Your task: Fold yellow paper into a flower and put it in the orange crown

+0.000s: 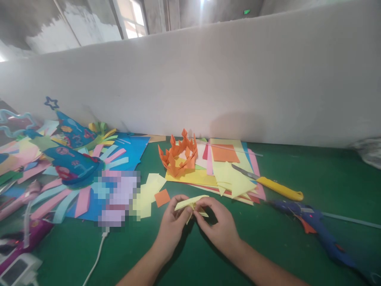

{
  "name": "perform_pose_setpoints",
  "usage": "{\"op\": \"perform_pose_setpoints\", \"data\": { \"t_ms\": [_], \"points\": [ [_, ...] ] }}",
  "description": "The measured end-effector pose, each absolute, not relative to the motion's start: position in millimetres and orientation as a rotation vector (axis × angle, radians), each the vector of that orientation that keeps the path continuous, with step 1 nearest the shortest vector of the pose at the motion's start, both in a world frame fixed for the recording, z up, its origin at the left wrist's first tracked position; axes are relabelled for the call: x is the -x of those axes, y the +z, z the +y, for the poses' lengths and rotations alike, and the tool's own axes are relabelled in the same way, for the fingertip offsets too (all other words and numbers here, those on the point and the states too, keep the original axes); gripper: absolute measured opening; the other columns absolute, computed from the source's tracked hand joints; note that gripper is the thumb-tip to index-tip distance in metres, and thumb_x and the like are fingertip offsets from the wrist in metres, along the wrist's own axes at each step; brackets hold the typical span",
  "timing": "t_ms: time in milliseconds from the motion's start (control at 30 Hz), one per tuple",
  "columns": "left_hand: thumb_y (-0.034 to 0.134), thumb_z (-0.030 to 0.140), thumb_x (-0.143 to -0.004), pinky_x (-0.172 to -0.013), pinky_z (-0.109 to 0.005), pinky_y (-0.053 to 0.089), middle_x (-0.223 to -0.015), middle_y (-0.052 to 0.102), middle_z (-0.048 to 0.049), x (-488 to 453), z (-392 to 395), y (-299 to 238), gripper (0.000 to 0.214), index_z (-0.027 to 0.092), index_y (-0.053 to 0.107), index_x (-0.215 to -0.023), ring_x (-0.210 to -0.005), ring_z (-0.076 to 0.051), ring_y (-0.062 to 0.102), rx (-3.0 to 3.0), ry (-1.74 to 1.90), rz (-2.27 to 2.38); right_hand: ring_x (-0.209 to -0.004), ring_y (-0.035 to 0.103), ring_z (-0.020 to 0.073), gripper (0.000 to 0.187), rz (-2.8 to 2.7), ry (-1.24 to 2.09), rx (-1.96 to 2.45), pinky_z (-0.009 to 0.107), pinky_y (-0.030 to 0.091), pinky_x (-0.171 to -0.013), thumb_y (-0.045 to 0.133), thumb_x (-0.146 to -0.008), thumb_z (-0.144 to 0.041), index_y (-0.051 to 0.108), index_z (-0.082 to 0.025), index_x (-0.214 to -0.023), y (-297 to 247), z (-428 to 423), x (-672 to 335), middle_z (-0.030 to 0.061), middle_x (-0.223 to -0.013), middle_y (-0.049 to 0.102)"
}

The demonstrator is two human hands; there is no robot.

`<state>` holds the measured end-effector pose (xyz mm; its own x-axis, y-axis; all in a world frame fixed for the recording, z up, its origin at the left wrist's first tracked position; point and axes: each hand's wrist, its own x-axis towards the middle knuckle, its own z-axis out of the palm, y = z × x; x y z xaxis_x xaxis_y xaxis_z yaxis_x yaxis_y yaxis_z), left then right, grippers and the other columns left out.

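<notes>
Both hands hold one small piece of folded pale yellow paper [190, 203] above the green table. My left hand [174, 220] pinches its left side between thumb and fingers. On the other side my right hand [218, 222] grips it near the middle with thumb and fingertips. The inner folds are partly hidden by the fingers. Just behind the hands stands an orange folded-paper crown [178, 159] with pointed tips. A small orange paper square [162, 198] lies beside my left hand, next to loose pale yellow sheets [147, 198].
A yellow-handled knife [276, 187] rests on stacked coloured paper [190, 177]. To the right lies a blue glue gun [324, 230] with a glue stick in it. Blue party hats [73, 163] with paper strips stand left. A white cable [98, 254] crosses the table [297, 254].
</notes>
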<state>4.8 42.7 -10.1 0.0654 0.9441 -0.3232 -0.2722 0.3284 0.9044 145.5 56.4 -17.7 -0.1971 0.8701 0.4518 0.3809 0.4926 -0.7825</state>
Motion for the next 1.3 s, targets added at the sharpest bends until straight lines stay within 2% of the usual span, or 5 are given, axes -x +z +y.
{"op": "perform_pose_setpoints", "data": {
  "t_ms": [267,500,767,1133,1300],
  "points": [
    [0.071,0.036,-0.069,-0.061,-0.019,0.040,-0.087,0.060,0.0000,-7.5,44.1,-9.4,0.032,0.019,0.053,-0.089,-0.075,-0.011,0.055,-0.805,1.115,1.147,-0.075,0.060,0.0157,0.020,-1.596,0.789,1.059,0.027,0.051,-0.070,0.054,-0.077,-0.012,0.050,-0.022,-0.094,-19.6,57.2,-144.6,0.0010,-0.080,0.060],
    [0.070,0.029,-0.070,-0.071,-0.021,0.042,-0.084,0.056,0.0002,-10.2,44.5,-6.0,0.025,0.018,0.053,-0.085,-0.084,-0.013,0.054,-0.924,1.125,1.111,-0.074,0.059,0.0142,0.024,-1.573,0.824,1.073,0.026,0.051,-0.071,0.052,-0.075,-0.010,0.048,-0.021,-0.096,-19.7,56.2,-143.6,-0.0004,-0.078,0.057],
    [0.069,0.029,-0.071,-0.066,-0.021,0.043,-0.078,0.057,0.0014,-9.4,43.1,-9.7,0.024,0.018,0.053,-0.085,-0.073,-0.010,0.054,-0.974,1.076,1.152,-0.069,0.059,0.0131,0.025,-1.581,0.795,1.102,0.023,0.050,-0.066,0.050,-0.071,-0.007,0.050,-0.021,-0.092,-14.5,56.1,-142.8,-0.0018,-0.074,0.057],
    [0.067,0.027,-0.073,-0.076,-0.021,0.043,-0.088,0.057,0.0002,-9.5,43.2,-10.5,0.020,0.019,0.055,-0.086,-0.089,-0.014,0.055,-0.908,1.189,1.195,-0.073,0.060,0.0141,0.020,-1.625,0.737,1.069,0.025,0.050,-0.069,0.054,-0.079,-0.011,0.050,-0.022,-0.096,-21.7,56.5,-144.3,-0.0004,-0.078,0.060],
    [0.068,0.030,-0.073,-0.076,-0.022,0.045,-0.092,0.057,0.0003,-10.7,42.0,-7.3,0.024,0.020,0.053,-0.090,-0.088,-0.014,0.056,-0.792,1.178,1.150,-0.075,0.062,0.0153,0.022,-1.602,0.775,1.036,0.027,0.051,-0.071,0.056,-0.080,-0.014,0.049,-0.023,-0.098,-21.6,56.5,-144.4,0.0002,-0.080,0.062]
  ]
}}
